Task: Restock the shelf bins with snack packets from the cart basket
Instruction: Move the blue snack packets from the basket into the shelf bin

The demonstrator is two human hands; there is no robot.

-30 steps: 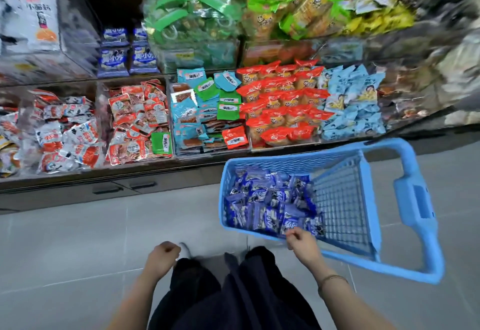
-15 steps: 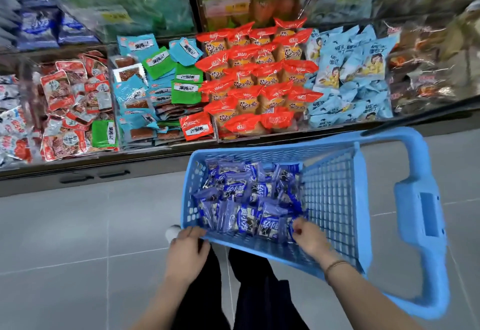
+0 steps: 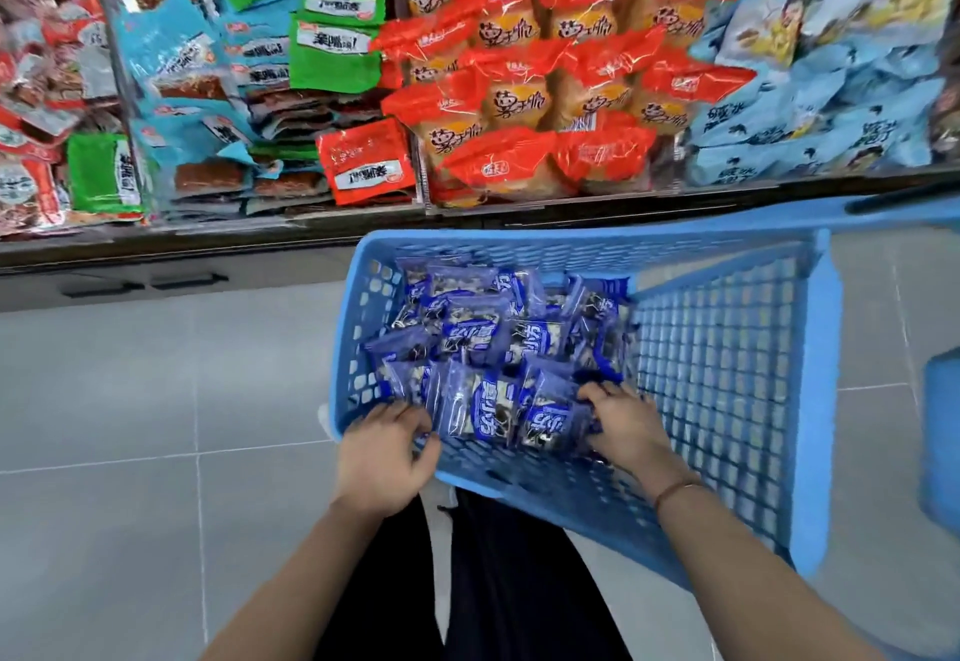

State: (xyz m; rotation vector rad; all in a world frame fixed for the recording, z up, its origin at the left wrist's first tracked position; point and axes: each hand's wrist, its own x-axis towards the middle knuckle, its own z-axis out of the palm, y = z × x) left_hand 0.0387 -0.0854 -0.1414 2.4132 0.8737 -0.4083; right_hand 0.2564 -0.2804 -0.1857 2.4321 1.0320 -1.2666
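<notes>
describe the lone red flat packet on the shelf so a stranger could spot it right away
Start at the blue cart basket and look straight up to the shelf edge above its left corner. There a flat red packet leans at the front, beside the bin of puffy orange-red buns. It is the only flat red one among blue and green packets, with a white label.

One blue basket (image 3: 727, 400); two hands; roughly fifteen blue snack packets (image 3: 483, 343), pile overlapping, exact count unclear.

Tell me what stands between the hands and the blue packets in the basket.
Nothing visible does. Both hands are already over the near rim of the blue basket: the left hand and the right hand have their fingers on the dark blue packets, which lie uncovered in the open basket.
</notes>
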